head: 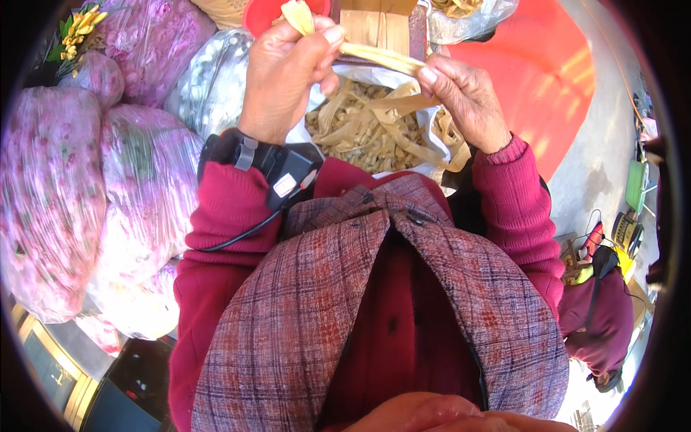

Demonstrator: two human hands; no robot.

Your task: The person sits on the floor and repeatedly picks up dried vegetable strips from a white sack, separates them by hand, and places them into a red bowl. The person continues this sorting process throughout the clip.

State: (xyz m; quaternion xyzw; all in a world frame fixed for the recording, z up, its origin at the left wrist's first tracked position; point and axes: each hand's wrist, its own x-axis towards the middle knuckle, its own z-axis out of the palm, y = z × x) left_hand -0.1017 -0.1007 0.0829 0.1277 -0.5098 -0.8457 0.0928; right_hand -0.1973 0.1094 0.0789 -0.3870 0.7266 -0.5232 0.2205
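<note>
A pale yellow strip of dried plant material [380, 55], perhaps husk or leaf, is stretched between my two hands. My left hand [289, 75] grips one end, with a folded, wider piece standing up above its fingers. My right hand [464, 94] pinches the other end between thumb and fingers, and a browner strip [402, 103] hangs beside it. Below both hands lies a white bag [372, 74] holding many short, dry pieces [372, 137] with longer strips on top. A black device with a cable is strapped at my left wrist.
Stuffed clear plastic bags [54, 200] with pink contents are piled at left. A red bowl [259, 16] and a cardboard box [378, 27] stand beyond my hands. A red surface [540, 70] lies at right. Another person [599, 318] is at the far right.
</note>
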